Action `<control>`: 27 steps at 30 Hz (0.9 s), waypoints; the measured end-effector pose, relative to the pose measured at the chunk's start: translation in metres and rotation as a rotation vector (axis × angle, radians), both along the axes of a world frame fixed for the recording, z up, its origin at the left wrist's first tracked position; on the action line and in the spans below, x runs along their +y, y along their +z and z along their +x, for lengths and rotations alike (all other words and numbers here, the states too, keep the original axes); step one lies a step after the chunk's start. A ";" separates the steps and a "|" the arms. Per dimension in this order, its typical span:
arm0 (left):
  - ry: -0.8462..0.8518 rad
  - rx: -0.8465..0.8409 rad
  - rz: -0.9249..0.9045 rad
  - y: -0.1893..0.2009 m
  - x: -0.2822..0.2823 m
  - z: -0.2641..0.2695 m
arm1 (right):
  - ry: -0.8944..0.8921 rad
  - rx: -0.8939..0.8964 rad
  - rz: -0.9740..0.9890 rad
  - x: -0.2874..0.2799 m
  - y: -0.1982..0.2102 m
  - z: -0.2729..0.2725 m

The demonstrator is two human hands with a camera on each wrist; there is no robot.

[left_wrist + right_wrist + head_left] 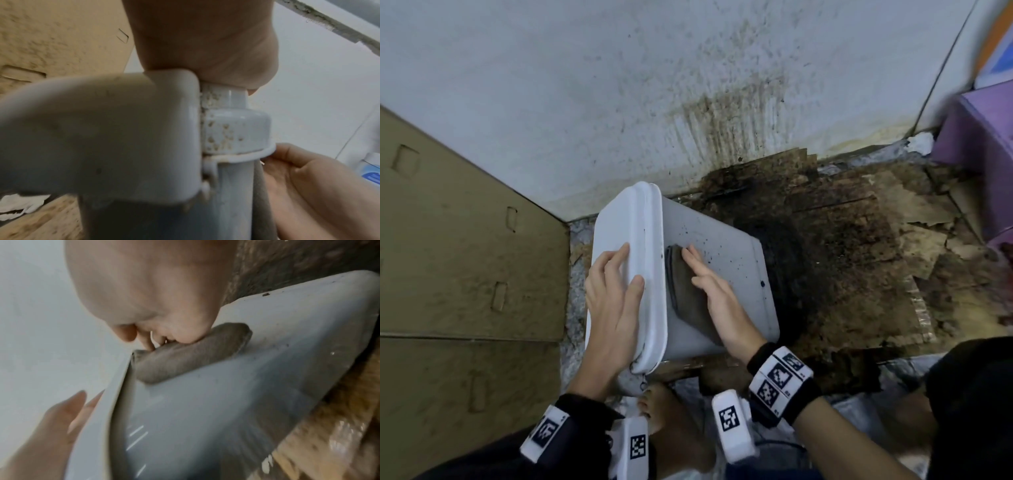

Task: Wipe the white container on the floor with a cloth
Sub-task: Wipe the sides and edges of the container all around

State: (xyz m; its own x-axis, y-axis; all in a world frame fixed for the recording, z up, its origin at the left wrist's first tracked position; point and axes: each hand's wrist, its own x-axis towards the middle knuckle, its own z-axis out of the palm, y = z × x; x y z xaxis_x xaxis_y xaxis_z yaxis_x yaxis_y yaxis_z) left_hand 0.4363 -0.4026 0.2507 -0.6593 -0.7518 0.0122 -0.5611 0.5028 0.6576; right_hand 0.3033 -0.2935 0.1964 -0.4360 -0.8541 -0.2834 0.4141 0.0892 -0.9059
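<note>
A white container lies on its side on the floor, its lid facing left and dark specks on its upper side. My left hand rests on the lid with fairly straight fingers and the thumb over the rim. My right hand lies flat on a folded grey-brown cloth, pressing it onto the container's side just beside the lid. In the right wrist view the cloth is squashed under my right hand against the container wall. The left wrist view shows the speckled lid hinge under my left hand's palm.
A flat cardboard sheet leans at the left. A stained white wall stands just behind the container. Dirty, dark, broken boards cover the floor to the right. A purple object sits at the upper right. My bare foot is below the container.
</note>
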 end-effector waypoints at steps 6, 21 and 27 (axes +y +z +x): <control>-0.007 -0.007 -0.035 -0.001 0.003 -0.004 | 0.140 0.618 0.078 0.006 -0.018 0.007; -0.009 -0.003 -0.045 -0.001 0.006 -0.006 | -0.037 0.599 0.029 0.004 -0.031 0.010; -0.011 0.003 -0.041 -0.003 0.006 -0.006 | -0.101 0.604 0.056 0.000 -0.029 0.013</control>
State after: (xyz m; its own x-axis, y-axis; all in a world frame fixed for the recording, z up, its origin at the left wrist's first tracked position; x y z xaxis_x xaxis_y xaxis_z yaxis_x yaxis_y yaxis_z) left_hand 0.4308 -0.3961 0.2479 -0.6674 -0.7434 0.0451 -0.5535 0.5356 0.6379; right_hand 0.3160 -0.2935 0.1672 -0.6114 -0.7914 -0.0037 -0.1626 0.1301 -0.9781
